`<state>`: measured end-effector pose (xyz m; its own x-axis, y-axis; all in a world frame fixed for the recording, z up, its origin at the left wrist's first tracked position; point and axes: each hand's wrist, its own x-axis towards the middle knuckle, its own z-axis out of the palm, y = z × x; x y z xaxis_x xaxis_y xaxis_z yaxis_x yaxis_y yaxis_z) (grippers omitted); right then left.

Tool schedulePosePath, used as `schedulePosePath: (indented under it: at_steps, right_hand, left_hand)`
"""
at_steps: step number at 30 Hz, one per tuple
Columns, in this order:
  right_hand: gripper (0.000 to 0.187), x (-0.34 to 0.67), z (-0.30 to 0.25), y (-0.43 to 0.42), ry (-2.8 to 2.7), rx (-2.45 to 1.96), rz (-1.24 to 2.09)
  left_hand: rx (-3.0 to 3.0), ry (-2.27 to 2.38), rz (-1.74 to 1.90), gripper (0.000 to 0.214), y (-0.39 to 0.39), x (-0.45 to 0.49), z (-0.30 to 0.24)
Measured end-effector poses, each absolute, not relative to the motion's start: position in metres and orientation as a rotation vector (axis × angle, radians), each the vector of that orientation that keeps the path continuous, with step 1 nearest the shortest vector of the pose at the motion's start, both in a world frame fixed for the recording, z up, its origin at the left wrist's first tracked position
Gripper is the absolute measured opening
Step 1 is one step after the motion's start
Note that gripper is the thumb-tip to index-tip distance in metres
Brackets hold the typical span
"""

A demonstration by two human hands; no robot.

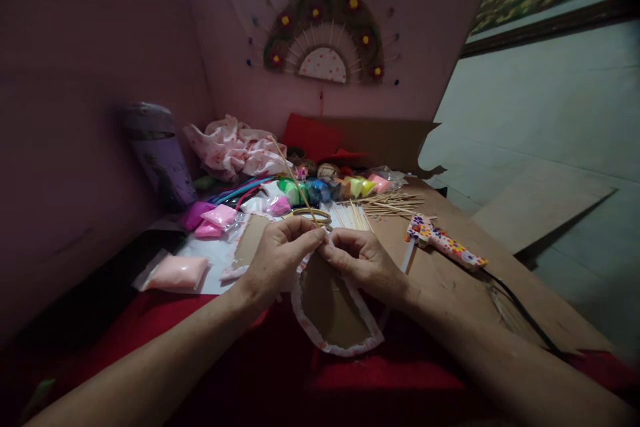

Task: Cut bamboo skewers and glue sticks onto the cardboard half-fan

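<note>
My left hand (280,250) is closed, its thumb and finger pinching the lower end of a thin wooden stick (294,177) that slants up and to the left. Right beside it, my right hand (363,259) is closed on the upper end of a cardboard half circle (330,303). A strip of white fabric with pinkish marks is folded around the cardboard's edge. The stick's lower end meets the cardboard between my fingertips, which hide the exact joint. To the left of my left hand lies another fabric-edged cardboard piece (251,240).
A flower-patterned glue gun (447,243) lies at right with its black cord (523,312). Behind my hands are wooden sticks (393,203), scissors (320,217), and several bags of coloured clay (177,273). Crumpled fabric (235,147) and a purple container (163,160) stand farther back.
</note>
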<state>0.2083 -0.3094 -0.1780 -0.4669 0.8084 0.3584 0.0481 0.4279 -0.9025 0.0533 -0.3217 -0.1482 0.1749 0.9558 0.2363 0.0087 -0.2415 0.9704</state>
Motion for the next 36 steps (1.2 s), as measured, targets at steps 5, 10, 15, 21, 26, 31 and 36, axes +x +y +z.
schedulePosePath:
  at_steps: [5, 10, 15, 21, 26, 31, 36]
  right_hand:
    - [0.033, 0.2091, -0.1771, -0.3097, -1.832, -0.736, 1.127]
    - [0.033, 0.2096, -0.1779, -0.3091, -1.834, -0.73, 1.14]
    - [0.031, 0.2092, -0.1779, -0.3092, -1.829, -0.707, 1.163]
    - [0.031, 0.2094, -0.1769, -0.3099, -1.844, -0.73, 1.143]
    - [0.03, 0.2097, -0.177, -0.3099, -1.843, -0.733, 1.146]
    - [0.03, 0.2096, -0.1781, -0.3086, -1.85, -0.686, 1.149]
    - [0.03, 0.2096, -0.1782, -0.3087, -1.855, -0.691, 1.162]
  left_hand:
    - [1.485, 0.984, 1.235, 0.023, -0.3225, 0.0541, -0.1469]
    - [1.483, 0.985, 1.235, 0.023, -0.3229, 0.0542, -0.1472]
    - [1.493, 0.993, 1.223, 0.023, -0.3217, 0.0534, -0.1494]
    - [1.504, 0.993, 1.21, 0.023, -0.3219, 0.052, -0.1512]
    - [1.517, 0.998, 1.212, 0.023, -0.3214, 0.0523, -0.1514]
    - [1.517, 0.998, 1.2, 0.023, -0.321, 0.053, -0.1494]
    - [1.515, 1.001, 1.203, 0.023, -0.3215, 0.0532, -0.1488]
